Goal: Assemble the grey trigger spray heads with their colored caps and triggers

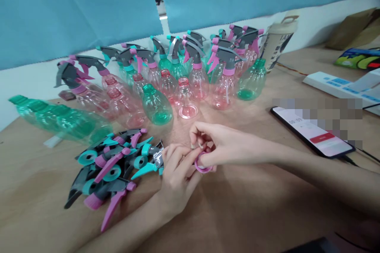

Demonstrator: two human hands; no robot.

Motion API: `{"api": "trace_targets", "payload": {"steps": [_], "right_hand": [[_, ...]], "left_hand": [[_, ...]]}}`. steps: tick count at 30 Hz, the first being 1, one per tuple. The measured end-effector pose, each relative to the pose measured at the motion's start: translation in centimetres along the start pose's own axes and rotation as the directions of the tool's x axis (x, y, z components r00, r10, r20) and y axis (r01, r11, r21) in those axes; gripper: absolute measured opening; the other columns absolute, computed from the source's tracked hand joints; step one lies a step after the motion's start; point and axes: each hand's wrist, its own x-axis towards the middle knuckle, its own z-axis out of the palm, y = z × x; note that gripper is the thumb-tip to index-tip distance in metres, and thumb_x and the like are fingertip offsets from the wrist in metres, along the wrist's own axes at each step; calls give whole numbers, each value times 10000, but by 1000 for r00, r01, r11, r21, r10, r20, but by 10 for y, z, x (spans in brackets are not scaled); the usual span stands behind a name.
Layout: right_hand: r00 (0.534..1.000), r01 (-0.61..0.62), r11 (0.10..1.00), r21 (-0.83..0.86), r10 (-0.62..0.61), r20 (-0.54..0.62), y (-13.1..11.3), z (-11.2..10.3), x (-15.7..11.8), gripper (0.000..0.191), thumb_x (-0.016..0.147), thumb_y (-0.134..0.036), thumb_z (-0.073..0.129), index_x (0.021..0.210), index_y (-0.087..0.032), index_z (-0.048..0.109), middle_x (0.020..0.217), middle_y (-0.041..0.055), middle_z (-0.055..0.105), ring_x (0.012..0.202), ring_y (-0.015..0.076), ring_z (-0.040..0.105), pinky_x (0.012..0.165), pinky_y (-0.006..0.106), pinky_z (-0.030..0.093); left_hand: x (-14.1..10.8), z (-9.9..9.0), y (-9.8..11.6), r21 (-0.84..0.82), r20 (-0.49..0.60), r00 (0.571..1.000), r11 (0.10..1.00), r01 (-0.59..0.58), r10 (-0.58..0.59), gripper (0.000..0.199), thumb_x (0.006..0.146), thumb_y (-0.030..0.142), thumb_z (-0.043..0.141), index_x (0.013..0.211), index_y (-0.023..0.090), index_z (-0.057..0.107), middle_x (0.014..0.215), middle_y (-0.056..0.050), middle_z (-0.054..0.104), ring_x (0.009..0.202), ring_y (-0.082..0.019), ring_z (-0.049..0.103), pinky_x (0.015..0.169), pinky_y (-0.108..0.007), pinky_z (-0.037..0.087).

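Your bare left forearm (127,227) slants up from the bottom edge to your left hand (175,178), its back turned upward, its fingers bent and pointing toward the other hand. Your bare right forearm (314,176) comes in from the right edge; your right hand (218,144) is closed in a pinch — index finger arched, thumb pressed inward. The fingertips of both hands crowd together, overlapping in view — some curled fingers are partly hidden.
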Motion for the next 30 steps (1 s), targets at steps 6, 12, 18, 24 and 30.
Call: {"api": "trace_targets", "payload": {"steps": [6, 12, 18, 24, 30], "right_hand": [[974, -127, 986, 105, 104, 200, -6, -13, -3, 312, 692, -86, 585, 932, -206, 426, 844, -41, 481, 674, 79, 524, 585, 221, 452], [980, -94, 995, 39, 85, 179, -8, -6, -8, 349, 673, -72, 567, 953, -219, 418, 806, -48, 500, 692, 94, 517, 591, 222, 430], [1000, 17, 980, -200, -18, -7, -10, 1, -13, 289, 657, -117, 571, 882, -216, 419, 786, -47, 494, 658, 98, 484, 528, 212, 378], [998, 58, 952, -301, -49, 38, -20, -3, -21, 263, 721, -143, 548, 965, -190, 460, 876, -4, 557, 726, 119, 534, 563, 228, 412], [980, 146, 893, -426, -188, -59, -10, 8, -25, 237, 726, -129, 561, 945, -187, 491, 871, -9, 558, 732, 118, 527, 581, 237, 415]], "left_hand": [[0, 0, 6, -69, 7, 1000, 997, -28, 28, 240, 850, 201, 587, 1089, 187, 562, 786, -16, 555, 779, -176, 500, 706, -325, 358], [-2, 1, 3, -76, 17, 1000, 997, -15, 17, 327, 804, 232, 657, 1110, 167, 563, 809, -23, 564, 807, -185, 498, 728, -334, 356], [-2, 0, 3, -15, 28, 999, 1000, -20, 20, 220, 854, 197, 567, 1072, 166, 564, 792, -33, 559, 782, -190, 499, 699, -336, 363], [-3, 2, 5, -31, 4, 1000, 999, 15, -15, 259, 833, 262, 603, 1074, 181, 554, 919, -61, 602, 869, -213, 526, 752, -351, 386], [-3, -1, 8, -14, 4, 1000, 1000, 26, -26, 173, 848, 246, 566, 1012, 191, 550, 903, -53, 625, 845, -208, 539, 746, -351, 387]]}}
